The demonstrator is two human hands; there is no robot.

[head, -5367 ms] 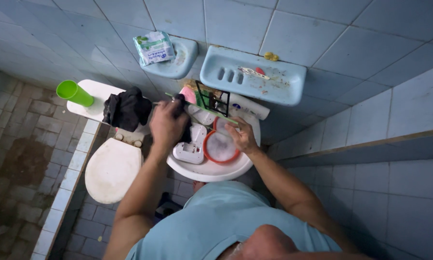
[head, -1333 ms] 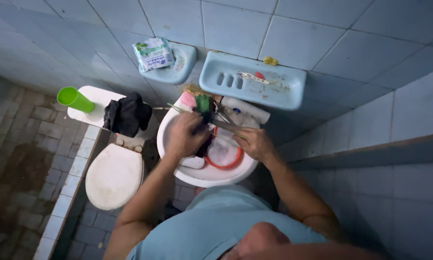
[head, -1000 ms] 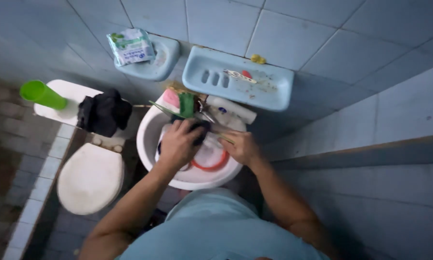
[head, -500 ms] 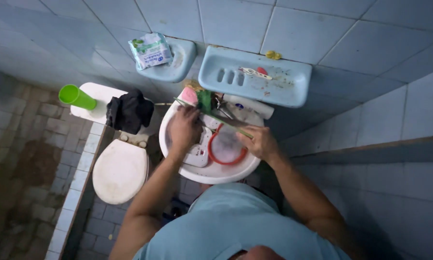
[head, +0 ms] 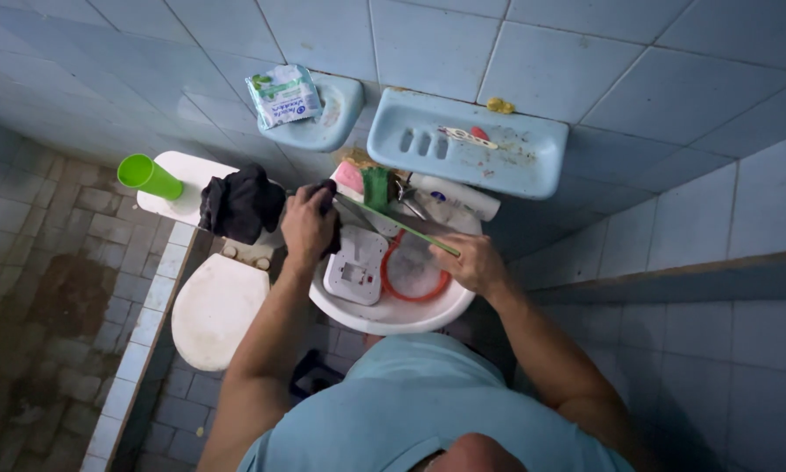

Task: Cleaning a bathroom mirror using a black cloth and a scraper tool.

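I see a dark cloth point(head: 325, 218) bunched in my left hand point(head: 307, 225) at the left rim of the white sink point(head: 384, 313). A long thin green stick point(head: 399, 226) slants across the sink, its lower end at my right hand point(head: 473, 262) on the right rim.

There is just one view, from a camera on the person's head, looking almost straight down. It faces the blue tiled wall, with the white sink point(head: 384, 315) near the centre at arm's length, the toilet point(head: 214, 306) left, and the person's own shirt filling the bottom edge.
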